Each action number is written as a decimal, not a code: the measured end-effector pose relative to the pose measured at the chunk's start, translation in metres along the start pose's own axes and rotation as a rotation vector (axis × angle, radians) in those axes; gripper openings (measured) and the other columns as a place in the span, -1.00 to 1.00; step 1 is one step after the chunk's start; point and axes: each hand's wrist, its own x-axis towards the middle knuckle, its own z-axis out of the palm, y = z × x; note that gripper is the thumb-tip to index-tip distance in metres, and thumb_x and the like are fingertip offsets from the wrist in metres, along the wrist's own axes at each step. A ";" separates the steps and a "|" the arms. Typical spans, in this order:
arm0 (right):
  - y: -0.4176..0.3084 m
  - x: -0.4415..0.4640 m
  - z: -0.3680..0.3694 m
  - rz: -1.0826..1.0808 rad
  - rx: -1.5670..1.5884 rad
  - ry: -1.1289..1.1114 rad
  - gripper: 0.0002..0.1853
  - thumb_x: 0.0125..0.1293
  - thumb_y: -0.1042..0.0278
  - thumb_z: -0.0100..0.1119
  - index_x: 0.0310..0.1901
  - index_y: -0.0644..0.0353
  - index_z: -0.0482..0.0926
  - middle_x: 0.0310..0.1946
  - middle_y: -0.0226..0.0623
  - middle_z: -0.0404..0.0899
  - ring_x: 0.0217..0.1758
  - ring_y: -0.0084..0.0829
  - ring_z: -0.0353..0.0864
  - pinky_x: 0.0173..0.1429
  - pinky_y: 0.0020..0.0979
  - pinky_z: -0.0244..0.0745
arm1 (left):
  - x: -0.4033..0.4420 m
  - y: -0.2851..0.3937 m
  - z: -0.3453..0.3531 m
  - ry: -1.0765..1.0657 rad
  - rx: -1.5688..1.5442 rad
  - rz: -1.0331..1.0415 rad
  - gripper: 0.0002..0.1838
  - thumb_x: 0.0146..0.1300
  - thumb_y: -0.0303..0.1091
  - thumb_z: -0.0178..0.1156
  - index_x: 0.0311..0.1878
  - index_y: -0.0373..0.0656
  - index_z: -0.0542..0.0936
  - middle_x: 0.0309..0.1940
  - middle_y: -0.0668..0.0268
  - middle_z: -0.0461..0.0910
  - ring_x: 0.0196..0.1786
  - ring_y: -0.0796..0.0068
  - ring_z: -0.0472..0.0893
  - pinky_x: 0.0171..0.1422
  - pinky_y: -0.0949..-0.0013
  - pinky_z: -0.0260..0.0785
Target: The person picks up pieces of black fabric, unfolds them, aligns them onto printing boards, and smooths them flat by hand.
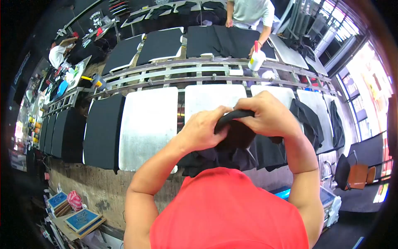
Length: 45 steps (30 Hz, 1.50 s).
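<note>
black fabric (pixel 235 139) | bunched, top edge curved | raised between left hand (pixel 203 129) and right hand (pixel 267 114), lower folds hanging loose

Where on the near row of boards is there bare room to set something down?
The pale board between the black-covered board and your left hand looks bare, as does the next board's far end. Dark cloth crowds the boards beneath and rightward of your right hand.
</note>
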 end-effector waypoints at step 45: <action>0.203 -0.261 0.245 1.282 1.450 0.394 -0.61 0.37 0.32 0.19 0.14 0.35 0.48 0.09 -0.14 0.59 0.12 -0.31 0.60 0.23 -0.25 0.48 | -0.288 -0.226 0.066 0.422 -1.067 -1.340 -0.47 0.20 -0.47 0.33 0.21 -0.36 0.39 0.07 0.19 0.59 0.06 0.35 0.63 0.16 0.32 0.51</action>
